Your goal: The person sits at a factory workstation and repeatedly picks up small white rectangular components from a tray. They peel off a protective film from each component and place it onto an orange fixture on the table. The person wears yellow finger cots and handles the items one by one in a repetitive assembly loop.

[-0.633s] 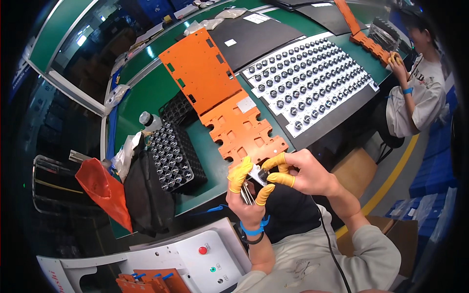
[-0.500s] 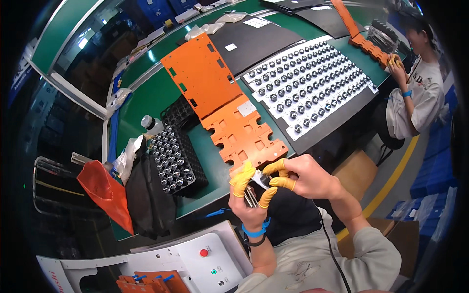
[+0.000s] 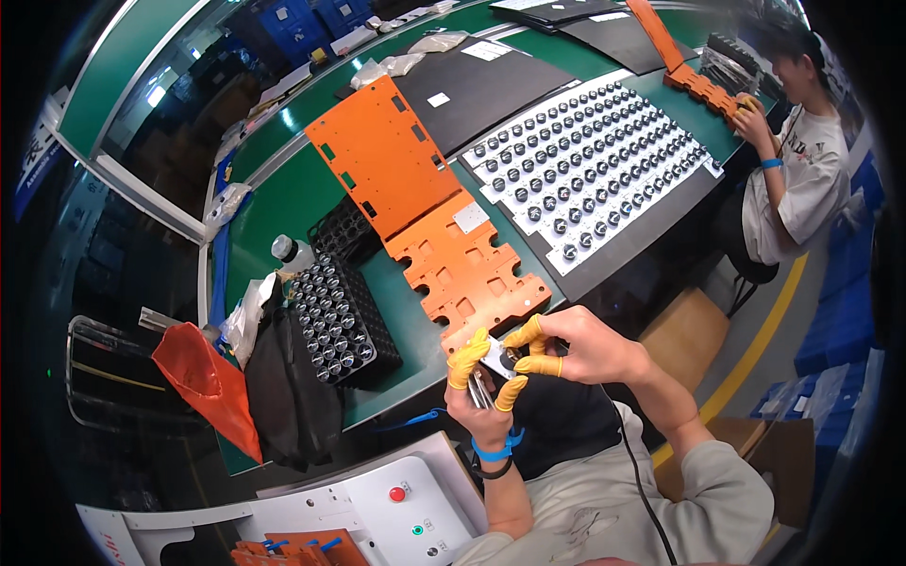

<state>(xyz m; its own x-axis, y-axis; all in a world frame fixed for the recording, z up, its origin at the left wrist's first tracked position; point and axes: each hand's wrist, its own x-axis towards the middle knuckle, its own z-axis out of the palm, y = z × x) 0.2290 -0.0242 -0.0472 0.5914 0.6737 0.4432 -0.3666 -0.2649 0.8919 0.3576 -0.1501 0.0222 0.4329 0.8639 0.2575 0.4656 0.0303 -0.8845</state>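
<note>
In front of my body, just off the table's near edge, my left hand [image 3: 481,406] is closed on a small white plate [image 3: 495,355], its yellow-covered fingertips along the sides. Shiny metal pieces [image 3: 479,388] show in the same palm; their exact kind is hidden. On the plate sits a round black part [image 3: 511,358], and my right hand [image 3: 590,349] pinches it between yellow-covered thumb and fingers. Right beyond my hands lies a hinged orange fixture [image 3: 429,247], its recessed half nearest me and the flat panel folded out away from me.
Left of the fixture stands a black tray [image 3: 377,325] of shiny-topped cylinders, with a bottle [image 3: 291,252] behind. Rows of white plates with black round parts lie on a black mat [image 3: 613,247]. A co-worker [image 3: 797,151] sits at right. A control panel [image 3: 406,509] is below left.
The view has shifted slightly. My hands still grip the same plate and black part, with the plate turned a little; no hold was released.
</note>
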